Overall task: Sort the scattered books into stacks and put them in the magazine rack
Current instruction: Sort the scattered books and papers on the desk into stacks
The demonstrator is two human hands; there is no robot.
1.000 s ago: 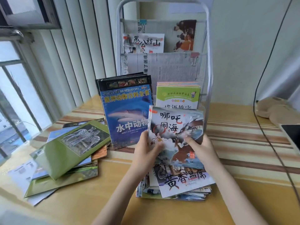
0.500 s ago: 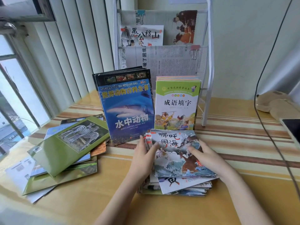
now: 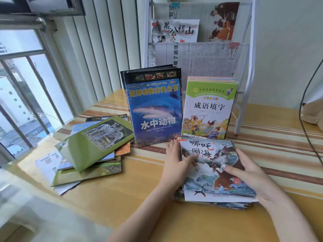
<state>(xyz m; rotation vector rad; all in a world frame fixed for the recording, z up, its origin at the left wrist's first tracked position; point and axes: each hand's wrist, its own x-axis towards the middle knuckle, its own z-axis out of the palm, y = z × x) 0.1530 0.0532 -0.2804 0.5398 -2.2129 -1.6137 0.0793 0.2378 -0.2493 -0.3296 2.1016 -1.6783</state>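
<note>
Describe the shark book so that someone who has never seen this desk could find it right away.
Start at the white magazine rack at the back of the desk. Two batches of books stand upright against its foot; the shark book fronts the left one, beside the green and white book. It alone has a deep blue cover with a grey shark under a black strip of small photos.

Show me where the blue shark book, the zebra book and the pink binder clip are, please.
blue shark book (image 3: 154, 112): head view, on the shark picture of its cover.
zebra book (image 3: 97, 142): head view, on its green cover.
pink binder clip (image 3: 233, 47): head view, on its pink body.
</note>
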